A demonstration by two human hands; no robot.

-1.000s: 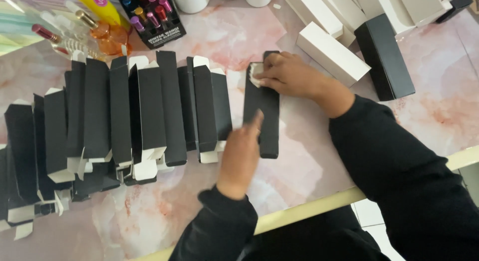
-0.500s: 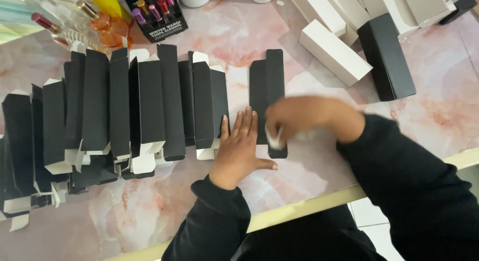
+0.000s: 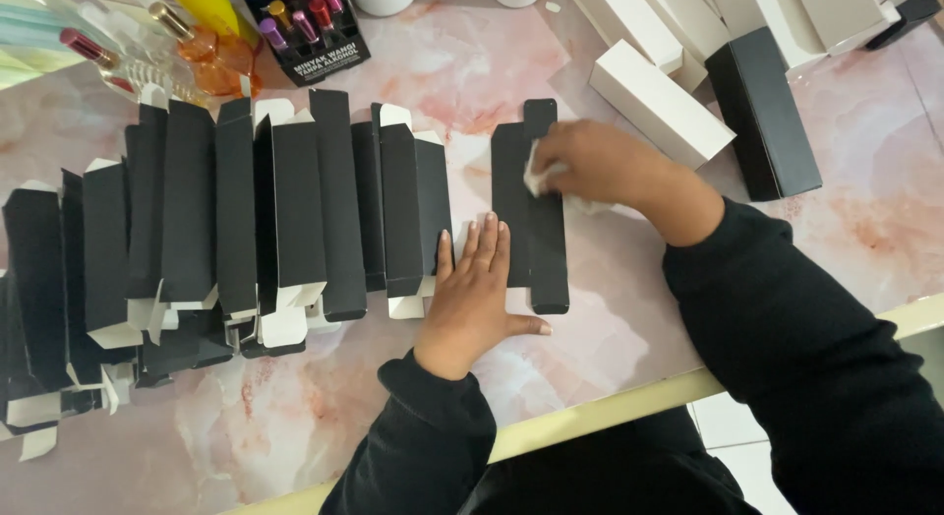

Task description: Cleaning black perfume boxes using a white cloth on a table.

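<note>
A flattened black carton (image 3: 532, 210) lies lengthwise on the pink marbled table (image 3: 590, 348). My right hand (image 3: 590, 164) rests on its upper part, fingers closed on a small white cloth or tissue (image 3: 532, 174). My left hand (image 3: 476, 297) lies flat, fingers spread slightly, pressing the table and the carton's lower left edge. To the left, several more flattened black cartons (image 3: 295, 220) with white flaps lie side by side in an overlapping row.
Assembled white boxes (image 3: 657, 100) and a black box (image 3: 763, 112) lie at the upper right. A black display tray of small coloured bottles (image 3: 305, 28) and orange bottles (image 3: 211, 58) stand at the upper left. The table's pale front edge (image 3: 610, 412) runs below my arms.
My right hand moved from the carton's lower end up to its upper part with the white cloth. My left hand stayed flat beside the carton.
</note>
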